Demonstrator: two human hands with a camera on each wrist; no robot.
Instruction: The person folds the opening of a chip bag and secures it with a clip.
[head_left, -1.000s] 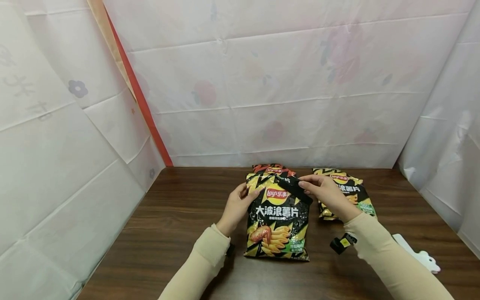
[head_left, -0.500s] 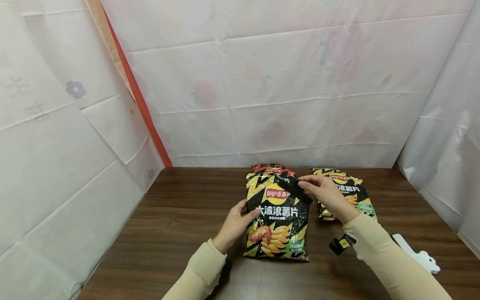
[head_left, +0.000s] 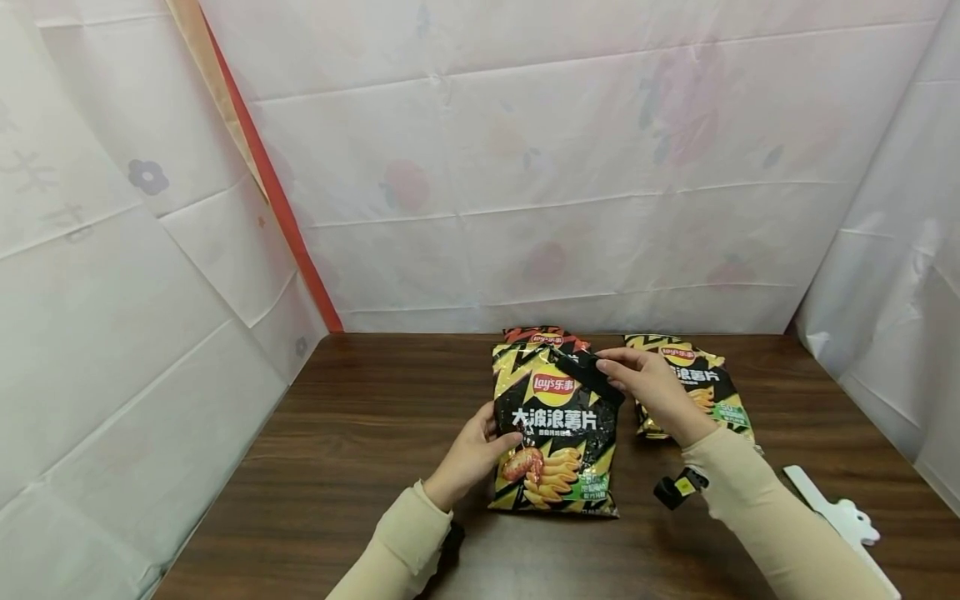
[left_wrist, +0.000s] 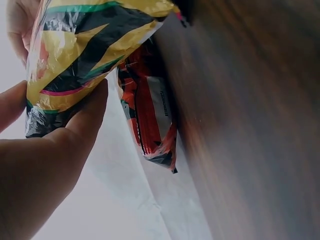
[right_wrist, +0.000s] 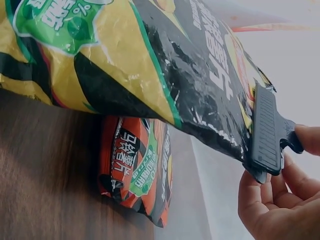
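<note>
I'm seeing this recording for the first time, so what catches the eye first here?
A black and yellow chip bag at the middle of the dark wooden table, gripped at its left edge by the left hand. At its top right corner the right hand pinches a black clip. A red bag lies behind it, another yellow bag to the right.

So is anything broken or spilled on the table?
No, nothing is spilled or torn. The front chip bag looks whole, with a black clip sitting slanted across its top corner, pinched by the right hand. The left hand holds the bag's side. A red bag is tucked behind it.
</note>
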